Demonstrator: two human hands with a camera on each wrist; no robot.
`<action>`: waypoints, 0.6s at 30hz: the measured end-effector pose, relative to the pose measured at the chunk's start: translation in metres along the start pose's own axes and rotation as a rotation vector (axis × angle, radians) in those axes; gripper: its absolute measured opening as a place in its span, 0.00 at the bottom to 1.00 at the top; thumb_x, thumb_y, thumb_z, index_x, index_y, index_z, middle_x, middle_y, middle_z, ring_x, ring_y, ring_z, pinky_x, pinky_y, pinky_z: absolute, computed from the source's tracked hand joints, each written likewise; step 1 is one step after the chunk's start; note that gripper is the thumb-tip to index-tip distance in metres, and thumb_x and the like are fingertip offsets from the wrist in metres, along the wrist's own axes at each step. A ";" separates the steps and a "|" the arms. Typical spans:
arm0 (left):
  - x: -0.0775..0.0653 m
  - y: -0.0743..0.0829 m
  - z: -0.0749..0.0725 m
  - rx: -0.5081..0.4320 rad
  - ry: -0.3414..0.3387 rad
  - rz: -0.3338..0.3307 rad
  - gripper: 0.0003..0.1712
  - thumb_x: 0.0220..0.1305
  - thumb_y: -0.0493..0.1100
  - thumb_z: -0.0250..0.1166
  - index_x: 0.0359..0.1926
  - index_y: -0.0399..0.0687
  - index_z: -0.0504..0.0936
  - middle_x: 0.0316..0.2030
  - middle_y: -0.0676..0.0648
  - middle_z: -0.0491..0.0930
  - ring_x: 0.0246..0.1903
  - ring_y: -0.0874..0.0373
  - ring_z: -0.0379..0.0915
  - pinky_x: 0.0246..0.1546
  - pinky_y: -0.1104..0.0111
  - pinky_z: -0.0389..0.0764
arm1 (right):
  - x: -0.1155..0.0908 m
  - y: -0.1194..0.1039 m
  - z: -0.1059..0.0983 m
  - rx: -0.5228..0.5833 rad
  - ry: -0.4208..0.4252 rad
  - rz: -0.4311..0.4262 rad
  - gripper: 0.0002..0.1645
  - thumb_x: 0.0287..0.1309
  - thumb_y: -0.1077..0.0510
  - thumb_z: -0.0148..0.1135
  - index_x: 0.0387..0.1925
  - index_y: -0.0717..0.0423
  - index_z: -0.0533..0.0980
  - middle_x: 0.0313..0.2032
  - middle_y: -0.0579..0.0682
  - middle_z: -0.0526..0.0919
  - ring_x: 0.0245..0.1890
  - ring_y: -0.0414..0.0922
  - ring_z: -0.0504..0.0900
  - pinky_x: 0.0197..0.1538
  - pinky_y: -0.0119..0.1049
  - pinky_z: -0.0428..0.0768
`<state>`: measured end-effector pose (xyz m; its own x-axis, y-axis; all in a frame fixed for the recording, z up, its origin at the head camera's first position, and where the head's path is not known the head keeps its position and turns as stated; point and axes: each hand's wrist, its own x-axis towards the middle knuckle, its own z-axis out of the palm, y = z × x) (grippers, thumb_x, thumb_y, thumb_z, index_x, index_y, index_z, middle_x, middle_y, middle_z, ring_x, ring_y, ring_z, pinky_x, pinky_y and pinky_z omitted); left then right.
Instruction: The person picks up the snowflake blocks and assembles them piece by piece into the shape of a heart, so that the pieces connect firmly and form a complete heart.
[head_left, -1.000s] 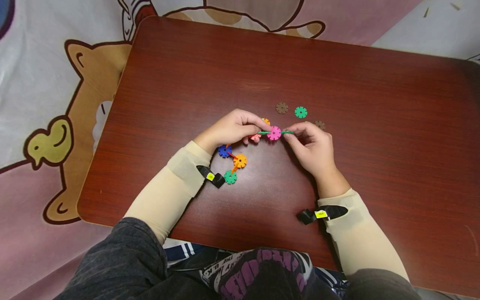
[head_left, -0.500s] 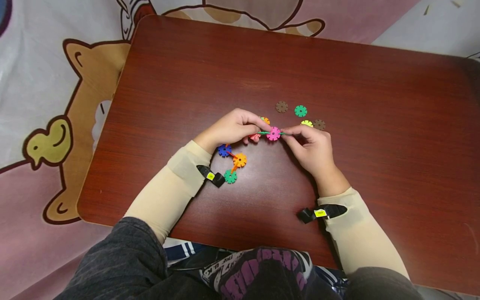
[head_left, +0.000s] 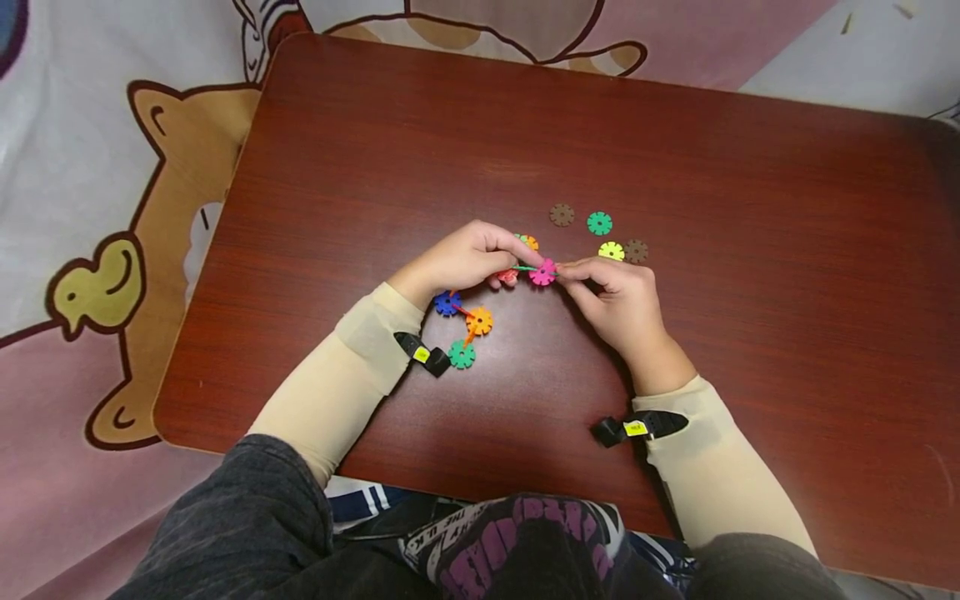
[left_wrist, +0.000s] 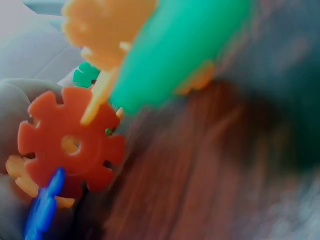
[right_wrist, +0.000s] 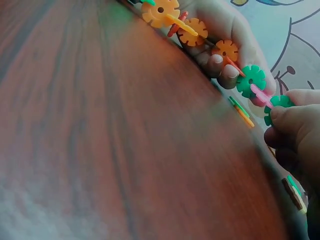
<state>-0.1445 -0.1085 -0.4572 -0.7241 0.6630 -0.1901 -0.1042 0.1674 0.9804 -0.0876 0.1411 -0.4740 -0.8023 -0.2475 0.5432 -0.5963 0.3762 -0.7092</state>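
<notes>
In the head view my left hand (head_left: 480, 257) holds a chain of slotted plastic discs near its right end, by a green disc (head_left: 523, 268) joined to a pink disc (head_left: 542, 272). My right hand (head_left: 622, 307) pinches another green disc (right_wrist: 281, 103) at the pink disc's right side. The right wrist view shows these linked after several orange discs (right_wrist: 192, 32). Trailing below my left hand are a blue disc (head_left: 448, 303), an orange disc (head_left: 479, 321) and a green end disc (head_left: 462, 354). An orange-red disc (left_wrist: 70, 145) fills much of the left wrist view.
Loose discs lie beyond my right hand: a brown one (head_left: 562, 215), a green one (head_left: 599, 222), a yellow one (head_left: 611, 251) and another brown one (head_left: 636, 251). An orange disc (head_left: 530, 242) shows behind my left fingers. All lie on a reddish-brown table (head_left: 375, 167).
My right hand has shifted slightly left with its green disc, which has come closer into the pink disc. The yellow loose disc has come into view. My left hand has hardly moved.
</notes>
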 end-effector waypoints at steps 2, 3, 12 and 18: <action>0.000 -0.001 0.000 -0.004 -0.003 0.017 0.21 0.75 0.29 0.53 0.54 0.41 0.91 0.28 0.41 0.84 0.28 0.56 0.77 0.31 0.69 0.83 | 0.000 0.002 -0.001 0.002 0.004 -0.001 0.12 0.53 0.76 0.78 0.37 0.62 0.90 0.37 0.56 0.92 0.38 0.56 0.91 0.53 0.26 0.83; 0.000 -0.001 0.000 -0.002 -0.002 0.023 0.20 0.76 0.30 0.54 0.54 0.41 0.91 0.28 0.42 0.84 0.28 0.56 0.77 0.31 0.69 0.83 | 0.000 0.003 -0.002 0.002 0.011 -0.001 0.11 0.54 0.74 0.78 0.39 0.63 0.90 0.39 0.56 0.92 0.38 0.55 0.91 0.52 0.27 0.82; -0.001 0.000 0.001 0.051 0.057 0.029 0.13 0.76 0.34 0.59 0.52 0.43 0.88 0.47 0.47 0.86 0.30 0.51 0.78 0.34 0.64 0.85 | 0.004 0.023 -0.030 -0.342 0.172 0.187 0.13 0.58 0.62 0.68 0.44 0.61 0.89 0.46 0.59 0.87 0.51 0.62 0.78 0.61 0.49 0.67; -0.002 -0.001 0.002 0.140 0.101 0.056 0.12 0.72 0.33 0.57 0.47 0.44 0.87 0.44 0.47 0.85 0.30 0.51 0.78 0.35 0.62 0.85 | -0.001 0.028 -0.033 -0.437 0.026 0.384 0.17 0.64 0.51 0.72 0.48 0.56 0.89 0.54 0.60 0.78 0.60 0.65 0.64 0.66 0.61 0.57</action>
<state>-0.1414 -0.1090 -0.4579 -0.7919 0.5982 -0.1223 0.0288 0.2366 0.9712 -0.1026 0.1818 -0.4797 -0.9543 -0.0009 0.2989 -0.1914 0.7698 -0.6089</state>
